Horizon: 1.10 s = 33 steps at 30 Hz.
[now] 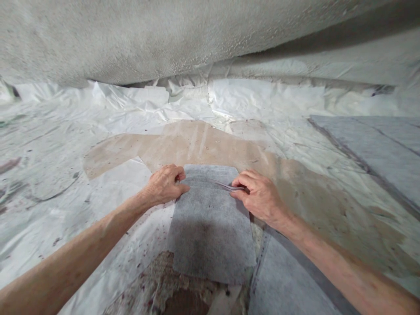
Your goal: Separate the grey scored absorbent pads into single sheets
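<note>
A grey felt-like sheet (210,232) lies in front of me, with a dark smudge across its middle. At its upper left edge is my left hand (169,183), fingers curled and thumb resting over the edge; the exact grip is partly hidden. My right hand (257,192) is closed at the upper right edge, pinching a thin grey fold or strip (226,187) between thumb and fingers. Whether this strip belongs to the sheet I cannot tell.
Crumpled white plastic sheeting (59,127) covers the surface, with a brown paper-like patch (147,148) beyond my hands. More grey felt lies at right (377,144) and lower right (285,275). A large grey, rough-textured hanging cover (131,39) spans the top.
</note>
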### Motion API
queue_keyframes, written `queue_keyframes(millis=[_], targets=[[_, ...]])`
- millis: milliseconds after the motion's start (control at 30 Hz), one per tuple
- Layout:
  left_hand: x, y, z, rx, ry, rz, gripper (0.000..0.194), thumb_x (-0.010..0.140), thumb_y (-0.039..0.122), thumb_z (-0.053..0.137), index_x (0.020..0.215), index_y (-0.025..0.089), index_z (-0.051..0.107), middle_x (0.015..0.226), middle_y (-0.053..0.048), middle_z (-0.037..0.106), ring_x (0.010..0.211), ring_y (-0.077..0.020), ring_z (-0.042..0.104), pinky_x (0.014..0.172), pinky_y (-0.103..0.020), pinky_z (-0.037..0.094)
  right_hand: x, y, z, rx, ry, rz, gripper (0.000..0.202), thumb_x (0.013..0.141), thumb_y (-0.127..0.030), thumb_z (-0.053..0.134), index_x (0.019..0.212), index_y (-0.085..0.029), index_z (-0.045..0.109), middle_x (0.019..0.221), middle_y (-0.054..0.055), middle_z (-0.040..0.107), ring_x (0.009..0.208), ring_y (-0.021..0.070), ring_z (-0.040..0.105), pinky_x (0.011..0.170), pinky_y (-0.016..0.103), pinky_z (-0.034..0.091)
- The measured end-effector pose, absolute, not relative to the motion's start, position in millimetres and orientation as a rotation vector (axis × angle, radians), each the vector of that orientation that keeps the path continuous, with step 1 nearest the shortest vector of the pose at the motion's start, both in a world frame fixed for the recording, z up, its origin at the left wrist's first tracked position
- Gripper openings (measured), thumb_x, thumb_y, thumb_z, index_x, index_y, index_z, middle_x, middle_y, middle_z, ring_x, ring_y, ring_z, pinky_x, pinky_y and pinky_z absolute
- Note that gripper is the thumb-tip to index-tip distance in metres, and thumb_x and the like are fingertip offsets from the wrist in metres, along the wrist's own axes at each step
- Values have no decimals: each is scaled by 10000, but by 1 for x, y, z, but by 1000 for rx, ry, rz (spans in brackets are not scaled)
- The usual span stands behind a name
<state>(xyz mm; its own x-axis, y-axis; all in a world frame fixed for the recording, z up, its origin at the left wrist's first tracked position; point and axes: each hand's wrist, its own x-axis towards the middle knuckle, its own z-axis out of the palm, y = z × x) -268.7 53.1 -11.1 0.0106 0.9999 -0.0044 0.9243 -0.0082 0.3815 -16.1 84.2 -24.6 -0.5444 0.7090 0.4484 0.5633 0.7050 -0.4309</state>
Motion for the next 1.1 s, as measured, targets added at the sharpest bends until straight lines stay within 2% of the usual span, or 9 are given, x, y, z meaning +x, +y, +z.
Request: queue_keyframes(millis=[100,200,267,400,500,633,833,1000,1100], targets=[[-265,43,-10,1929,2065,426,237,640,431,534,602,215,445,726,-21,498,739,-195,481,661,-325,336,-15,79,-30,-936,-2223,285,509,545,244,865,695,-133,556,691,-61,495,681,169,509,594,223,336],[-262,35,-10,1855,2088,487,296,667,478,462,547,209,434,769,-45,521,792,-210,492,704,-339,347,-17,77,-29,-1349,-2245,297,475,687,48,945,645,-148,514,581,-81,431,541,149,454,482,242,261],[-262,33,-11,1814,2082,519,314,676,482,420,522,208,427,764,-46,521,791,-207,495,714,-343,352,-19,76,-27,-1580,-2251,327,528,794,-75,926,591,-159,446,529,-78,382,514,157,423,465,260,217],[-263,35,-12,1763,2029,527,328,646,477,430,466,204,407,733,-39,512,763,-196,502,706,-338,366,-21,77,-21,-1736,-2191,518,539,899,-78,823,548,-161,422,478,-82,331,516,152,440,449,248,239],[-264,37,-13,1748,2003,529,319,626,468,441,458,200,392,753,-36,514,752,-187,502,685,-328,374,-23,78,-19,-1807,-2154,613,554,902,-72,803,515,-157,416,451,-84,313,503,143,442,425,245,238],[-265,38,-15,1755,1999,535,306,617,450,454,462,198,373,760,-32,505,751,-181,491,703,-334,372,-27,79,-17,-1869,-2146,590,496,860,-67,833,525,-161,479,446,-80,331,500,154,426,432,264,219],[-264,38,-18,1787,2004,532,279,630,415,451,475,196,377,787,-43,505,805,-194,490,735,-351,370,-27,81,-14,-1866,-2172,646,539,851,-41,827,508,-159,429,436,-77,290,509,151,408,430,251,226],[-262,38,-20,1809,2043,524,236,657,365,466,509,193,402,817,-44,520,808,-189,501,727,-344,380,-29,82,-10,-1916,-2211,612,510,868,-90,832,531,-169,458,462,-66,333,532,168,445,433,254,238],[-257,34,-20,1840,2119,532,206,688,334,483,545,197,427,811,-48,527,815,-202,513,736,-354,386,-33,76,-5,-1965,-2265,469,460,882,-142,847,573,-172,509,509,-39,399,576,201,499,449,276,229]])
